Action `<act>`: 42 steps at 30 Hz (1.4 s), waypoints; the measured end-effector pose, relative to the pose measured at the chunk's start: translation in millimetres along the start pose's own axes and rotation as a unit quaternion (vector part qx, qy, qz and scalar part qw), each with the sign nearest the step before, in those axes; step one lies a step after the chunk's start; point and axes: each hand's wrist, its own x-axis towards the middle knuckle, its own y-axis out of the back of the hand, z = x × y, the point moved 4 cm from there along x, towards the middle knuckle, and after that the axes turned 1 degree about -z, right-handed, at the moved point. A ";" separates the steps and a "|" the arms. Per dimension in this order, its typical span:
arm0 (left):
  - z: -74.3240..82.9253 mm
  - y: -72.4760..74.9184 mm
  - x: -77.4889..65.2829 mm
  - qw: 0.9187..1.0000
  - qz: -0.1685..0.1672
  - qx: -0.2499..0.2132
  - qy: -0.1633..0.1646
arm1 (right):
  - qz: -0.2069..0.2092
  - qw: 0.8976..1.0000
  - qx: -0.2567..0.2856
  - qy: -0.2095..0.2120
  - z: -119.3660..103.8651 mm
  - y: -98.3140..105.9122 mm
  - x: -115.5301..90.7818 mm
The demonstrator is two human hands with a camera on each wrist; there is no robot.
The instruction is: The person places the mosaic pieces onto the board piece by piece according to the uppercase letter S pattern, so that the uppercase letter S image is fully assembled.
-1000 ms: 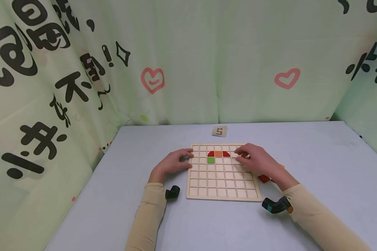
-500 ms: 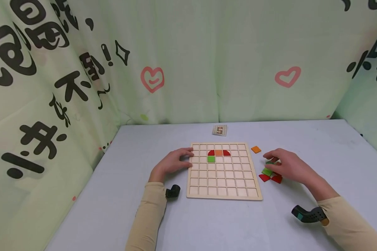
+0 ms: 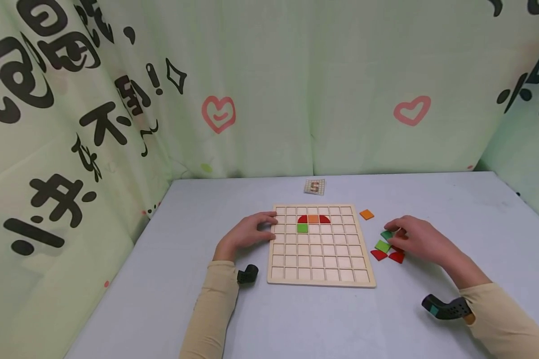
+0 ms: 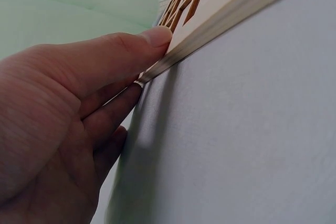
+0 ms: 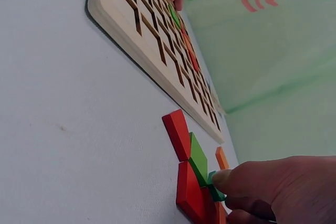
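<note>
A wooden grid board [image 3: 321, 285] lies on the table with two red quarter-round pieces, an orange square [image 3: 313, 219] and a light green square [image 3: 302, 228] set in its upper cells. My left hand [image 3: 246, 234] rests at the board's left edge, its thumb and fingertips touching the rim [image 4: 210, 35]. To the right of the board, my right hand [image 3: 419, 239] pinches a dark green piece [image 3: 387, 235] between thumb and fingertips, low at the loose pieces. Beside it lie a light green square [image 3: 383, 246] and red pieces [image 3: 379, 255], partly hidden by the hand.
A loose orange square [image 3: 366, 214] lies off the board's upper right corner. Behind the board is a small pattern card [image 3: 314, 187]. A pale green curtain [image 3: 269, 89] hangs around the table's [image 3: 323, 324] back and sides.
My right hand has moved from over the board's upper right to the loose pieces on the right, uncovering the orange square. The left hand stays at the board's edge.
</note>
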 end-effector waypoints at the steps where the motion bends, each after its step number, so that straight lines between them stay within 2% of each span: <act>1: 0.0 0.0 -0.1 1.000 0.000 0.001 -0.001 | 0.002 1.000 0.000 0.000 0.6 -0.9 0.4; 13: -0.3 0.5 -0.2 1.000 0.001 0.009 -0.009 | -0.004 1.000 -0.011 -0.024 2.9 -6.2 5.8; 42: -0.6 0.2 -0.3 1.000 0.000 0.011 -0.013 | -0.007 1.000 -0.005 -0.023 -5.4 -9.8 17.6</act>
